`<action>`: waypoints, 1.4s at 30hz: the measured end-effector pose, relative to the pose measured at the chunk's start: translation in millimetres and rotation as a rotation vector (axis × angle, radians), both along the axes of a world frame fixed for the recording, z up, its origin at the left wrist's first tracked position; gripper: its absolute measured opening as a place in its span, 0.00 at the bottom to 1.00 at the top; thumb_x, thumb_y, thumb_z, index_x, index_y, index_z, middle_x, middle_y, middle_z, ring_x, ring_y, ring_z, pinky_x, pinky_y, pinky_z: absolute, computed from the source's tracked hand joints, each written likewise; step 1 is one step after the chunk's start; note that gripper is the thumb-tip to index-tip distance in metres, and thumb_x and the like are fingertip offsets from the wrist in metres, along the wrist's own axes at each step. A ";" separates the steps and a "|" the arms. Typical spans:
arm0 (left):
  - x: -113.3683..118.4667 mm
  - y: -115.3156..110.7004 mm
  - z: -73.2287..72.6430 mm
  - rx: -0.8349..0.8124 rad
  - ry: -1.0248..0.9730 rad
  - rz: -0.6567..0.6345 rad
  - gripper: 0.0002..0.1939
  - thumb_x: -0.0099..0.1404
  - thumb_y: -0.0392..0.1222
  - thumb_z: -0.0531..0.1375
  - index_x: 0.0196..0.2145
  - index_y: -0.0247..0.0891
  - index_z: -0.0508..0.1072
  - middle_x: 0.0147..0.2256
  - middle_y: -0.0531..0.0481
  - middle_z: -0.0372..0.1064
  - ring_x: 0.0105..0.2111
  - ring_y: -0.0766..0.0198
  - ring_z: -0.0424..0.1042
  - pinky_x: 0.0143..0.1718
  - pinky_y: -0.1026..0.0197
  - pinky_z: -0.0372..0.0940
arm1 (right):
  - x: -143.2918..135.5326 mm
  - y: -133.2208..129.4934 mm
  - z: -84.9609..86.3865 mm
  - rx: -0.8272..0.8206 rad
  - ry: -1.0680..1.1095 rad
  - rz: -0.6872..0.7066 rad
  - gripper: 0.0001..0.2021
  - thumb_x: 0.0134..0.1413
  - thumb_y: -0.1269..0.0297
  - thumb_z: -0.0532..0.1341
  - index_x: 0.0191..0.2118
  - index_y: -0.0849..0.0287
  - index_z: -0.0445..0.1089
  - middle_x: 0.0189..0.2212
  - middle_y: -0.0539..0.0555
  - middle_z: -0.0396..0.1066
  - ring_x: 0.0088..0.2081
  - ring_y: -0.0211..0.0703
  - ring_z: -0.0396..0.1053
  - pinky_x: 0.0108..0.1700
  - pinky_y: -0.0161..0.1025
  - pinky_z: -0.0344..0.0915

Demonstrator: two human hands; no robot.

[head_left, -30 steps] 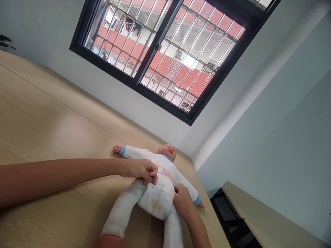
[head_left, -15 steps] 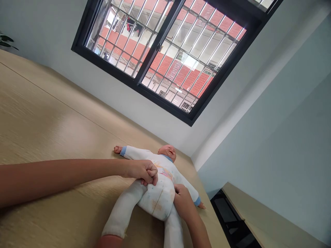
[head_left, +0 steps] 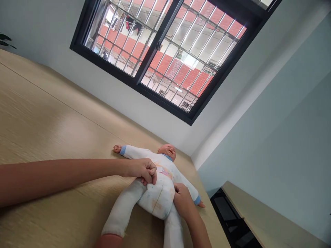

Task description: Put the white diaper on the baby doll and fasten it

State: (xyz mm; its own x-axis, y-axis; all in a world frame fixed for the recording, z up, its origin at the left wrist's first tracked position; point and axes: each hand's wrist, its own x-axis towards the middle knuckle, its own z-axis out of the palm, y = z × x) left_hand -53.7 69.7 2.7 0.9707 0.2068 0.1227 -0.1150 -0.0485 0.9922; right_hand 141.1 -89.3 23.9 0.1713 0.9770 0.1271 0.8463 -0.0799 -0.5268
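Note:
A baby doll [head_left: 167,151] in a white top with blue cuffs lies on its back on the wooden table [head_left: 51,127], legs toward me. Around its hips is a white diaper [head_left: 156,199] with faint prints. My left hand [head_left: 146,171] is closed at the diaper's upper left edge, fingers pinched on it. At the opposite side of the waist, my right hand [head_left: 182,199] is closed on the diaper's right edge, with its fingertips partly hidden.
Behind the table rises a pale wall with a dark-framed, barred window [head_left: 162,51]. Plant leaves [head_left: 6,40] show at the far left. A wooden unit with a glossy black front [head_left: 230,217] stands at the lower right, beyond the table's edge.

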 end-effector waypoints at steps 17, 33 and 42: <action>-4.1 -6.0 5.8 0.135 0.026 0.005 0.19 0.53 0.50 0.70 0.41 0.43 0.75 0.34 0.53 0.72 0.25 0.66 0.65 0.26 0.62 0.60 | 0.9 1.3 -2.1 0.014 0.042 0.031 0.10 0.46 0.60 0.52 0.19 0.57 0.59 0.19 0.48 0.59 0.28 0.39 0.47 0.30 0.36 0.51; -12.3 -7.0 22.7 0.294 0.066 -0.092 0.15 0.60 0.51 0.66 0.28 0.37 0.72 0.22 0.55 0.63 0.24 0.66 0.60 0.25 0.63 0.53 | 2.1 1.4 -3.5 0.006 0.027 0.024 0.09 0.44 0.60 0.51 0.19 0.56 0.56 0.19 0.48 0.59 0.29 0.40 0.48 0.31 0.37 0.50; -26.5 13.8 37.6 0.853 0.085 0.016 0.19 0.55 0.39 0.66 0.46 0.45 0.74 0.39 0.52 0.72 0.33 0.62 0.69 0.31 0.63 0.63 | 11.3 -8.2 6.7 -0.048 0.165 0.127 0.12 0.50 0.59 0.55 0.22 0.55 0.54 0.21 0.43 0.47 0.27 0.36 0.45 0.29 0.36 0.44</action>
State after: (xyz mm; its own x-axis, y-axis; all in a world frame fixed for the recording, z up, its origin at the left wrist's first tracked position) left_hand -80.3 83.5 40.4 0.9813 0.0910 0.1696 -0.0347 -0.7830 0.6210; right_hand 152.5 -97.5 30.6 0.0612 0.9963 0.0606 0.7535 -0.0063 -0.6574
